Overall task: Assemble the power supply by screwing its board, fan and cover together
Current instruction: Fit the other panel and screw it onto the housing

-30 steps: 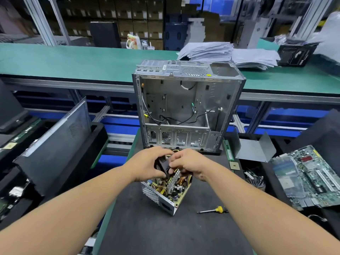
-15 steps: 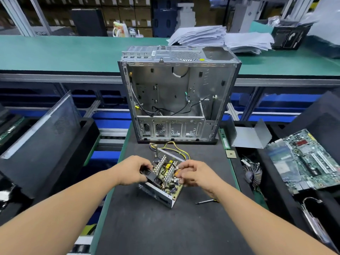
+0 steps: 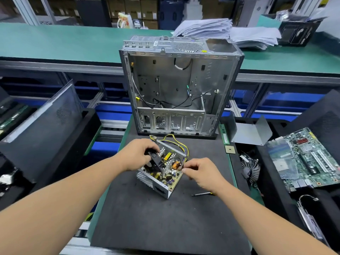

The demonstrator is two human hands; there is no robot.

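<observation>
Dark foam matting (image 3: 165, 223) covers your bench section, with an open silver computer chassis (image 3: 176, 89) standing upright at its far edge. Since a second ago the open grey metal power supply box (image 3: 158, 183), with its exposed yellow-brown circuit board (image 3: 171, 172), has come off the chassis foot and now sits near the mat's middle, tilted on one corner. Your left hand (image 3: 137, 156) grips the black fan (image 3: 153, 160), now lowered into the box beside the board. Your right hand (image 3: 200, 172) has drawn back to the box's right rim, fingertips pinched together; whether they hold a screw cannot be told. Judgement: fan seating is in progress, nothing screwed yet, cover off. A yellow-handled screwdriver (image 3: 202, 194) lies on the mat just right of the box, partly under your right wrist. Open mat lies toward you; the mat's right edge drops to a tray of parts.
</observation>
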